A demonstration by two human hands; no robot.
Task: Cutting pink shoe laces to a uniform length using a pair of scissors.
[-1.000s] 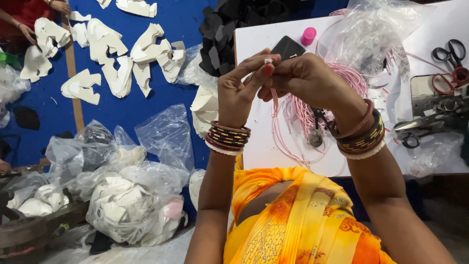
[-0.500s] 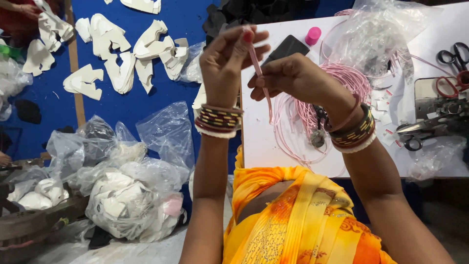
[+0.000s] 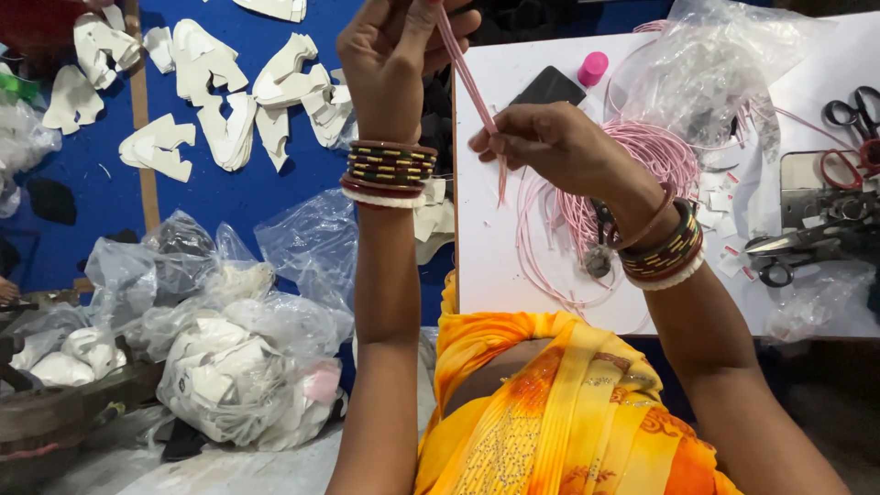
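Note:
My left hand (image 3: 390, 50) is raised near the top of the view and pinches the upper end of a thin pink cord (image 3: 469, 87). My right hand (image 3: 550, 147) sits lower, over the white table (image 3: 495, 266), and pinches the same cord farther down, so the cord runs taut and slanted between both hands. A short tail hangs below my right fingers. A coiled bundle of pink cord (image 3: 559, 220) lies on the table just under my right wrist. Both wrists wear stacks of bangles.
A black phone (image 3: 548, 87), a pink cap (image 3: 593, 68) and a clear plastic bag (image 3: 724, 64) lie on the table; scissors (image 3: 848, 115) and metal snips (image 3: 797, 243) lie at the right. White cut shapes (image 3: 229, 101) cover the blue floor; filled plastic bags (image 3: 229, 357) sit at lower left.
My left hand has risen and drawn away from my right hand, stretching the pink cord out between them. My right hand has stayed over the table.

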